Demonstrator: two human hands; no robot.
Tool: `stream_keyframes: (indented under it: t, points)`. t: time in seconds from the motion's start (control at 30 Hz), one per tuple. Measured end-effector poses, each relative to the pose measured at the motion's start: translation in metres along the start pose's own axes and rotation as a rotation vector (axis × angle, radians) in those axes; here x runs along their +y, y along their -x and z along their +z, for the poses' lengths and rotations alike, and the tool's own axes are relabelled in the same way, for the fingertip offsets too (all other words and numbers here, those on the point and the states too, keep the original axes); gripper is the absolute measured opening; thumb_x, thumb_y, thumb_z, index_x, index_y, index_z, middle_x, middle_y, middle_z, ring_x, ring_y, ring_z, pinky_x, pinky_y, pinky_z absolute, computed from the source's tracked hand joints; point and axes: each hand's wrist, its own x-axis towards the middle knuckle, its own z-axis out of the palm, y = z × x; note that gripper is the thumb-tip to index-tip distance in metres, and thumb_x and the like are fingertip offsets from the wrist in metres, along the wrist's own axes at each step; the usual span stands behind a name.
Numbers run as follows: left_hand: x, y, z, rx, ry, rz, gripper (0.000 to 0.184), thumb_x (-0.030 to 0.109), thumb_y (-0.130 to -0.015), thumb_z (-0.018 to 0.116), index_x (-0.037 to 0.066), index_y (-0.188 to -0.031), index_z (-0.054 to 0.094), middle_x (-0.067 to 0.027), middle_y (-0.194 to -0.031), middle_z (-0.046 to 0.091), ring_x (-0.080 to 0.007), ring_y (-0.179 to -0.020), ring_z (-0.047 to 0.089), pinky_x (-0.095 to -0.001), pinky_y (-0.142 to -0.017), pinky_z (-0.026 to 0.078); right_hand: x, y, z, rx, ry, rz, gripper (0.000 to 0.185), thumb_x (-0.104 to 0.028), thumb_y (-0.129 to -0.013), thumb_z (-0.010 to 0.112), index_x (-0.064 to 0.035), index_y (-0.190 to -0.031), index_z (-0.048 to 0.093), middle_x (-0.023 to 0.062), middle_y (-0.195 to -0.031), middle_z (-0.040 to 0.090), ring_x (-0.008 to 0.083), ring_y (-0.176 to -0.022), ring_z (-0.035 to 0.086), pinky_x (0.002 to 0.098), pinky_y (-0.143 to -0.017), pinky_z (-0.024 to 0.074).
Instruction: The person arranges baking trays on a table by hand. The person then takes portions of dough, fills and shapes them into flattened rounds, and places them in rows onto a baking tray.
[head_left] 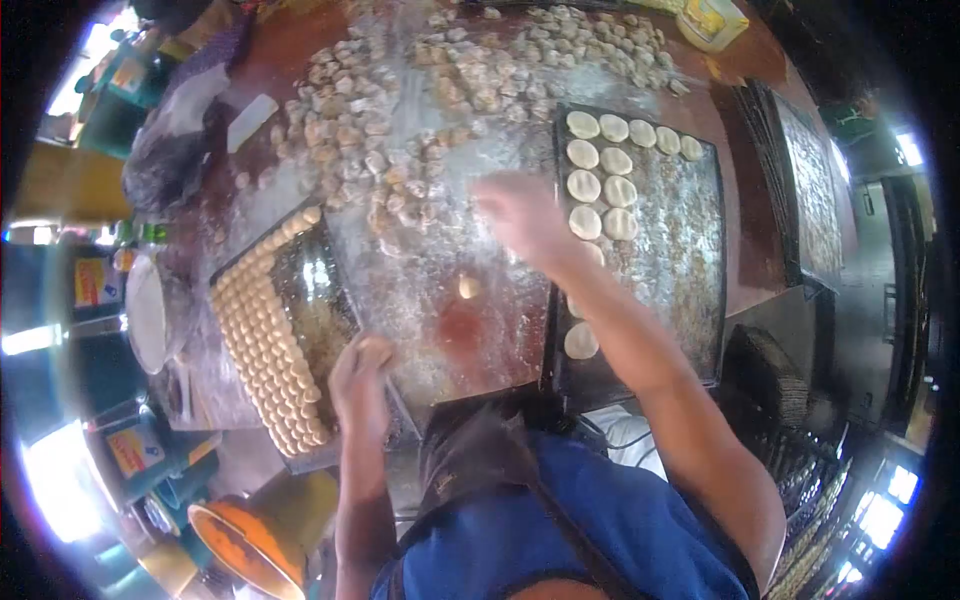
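My left hand (362, 375) is closed over the right edge of the left tray (325, 265), its fingers bent round something pale that I cannot make out. Rows of small dough balls (262, 335) fill that tray's left side. Over the floured middle of the table, my right hand (515, 205) is smeared by motion, left of the right tray (675, 260). Flat dough rounds (620, 190) lie along that tray's left and top sides, some hidden by my right forearm. A single dough ball (468, 288) sits on the table between the trays.
Many floury dough pieces (345, 110) are spread over the far side of the table (450, 340). A yellow-and-white tub (710, 22) stands at the far right. Stacked trays (805, 190) lie at the right, an orange bucket (250, 540) at the lower left, plastic bags at the left.
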Motion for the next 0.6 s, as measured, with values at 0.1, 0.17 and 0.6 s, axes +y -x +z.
stream_keyframes:
  t: [0.1, 0.17, 0.6]
  points:
    - [-0.007, -0.009, 0.034, -0.163, -0.817, -0.044, 0.038, 0.014, -0.095, 0.060, 0.000, -0.130, 0.054, -0.0090, -0.107, 0.065, -0.0173, -0.086, 0.064, -0.0234, -0.072, 0.051, -0.030, -0.041, 0.067, -0.284, 0.128, -0.067, 0.022, -0.013, -0.085, 0.068, -0.0083, -0.106, 0.067, 0.0142, -0.107, 0.066, 0.0302, -0.090, 0.064, 0.0429, -0.078, 0.0538]
    - [0.017, 0.005, 0.054, -0.246, -0.680, -0.166, 0.035, 0.019, -0.096, 0.060, -0.001, -0.125, 0.057, -0.0086, -0.103, 0.066, -0.0155, -0.089, 0.064, -0.0256, -0.074, 0.052, -0.027, -0.055, 0.092, -0.423, 0.361, 0.081, 0.027, -0.013, -0.085, 0.068, -0.0056, -0.111, 0.064, 0.0164, -0.114, 0.063, 0.0293, -0.094, 0.064, 0.0409, -0.080, 0.0549]
    - [0.016, 0.010, -0.037, -0.404, -0.109, -0.069, 0.028, 0.001, -0.096, 0.052, 0.001, -0.122, 0.062, -0.0027, -0.095, 0.068, -0.0096, -0.075, 0.061, -0.0233, -0.068, 0.053, -0.171, 0.117, 0.072, -0.268, -0.726, 0.347, 0.041, -0.022, -0.086, 0.075, -0.0001, -0.120, 0.064, 0.0115, -0.115, 0.067, 0.0221, -0.103, 0.065, 0.0369, -0.093, 0.0520]
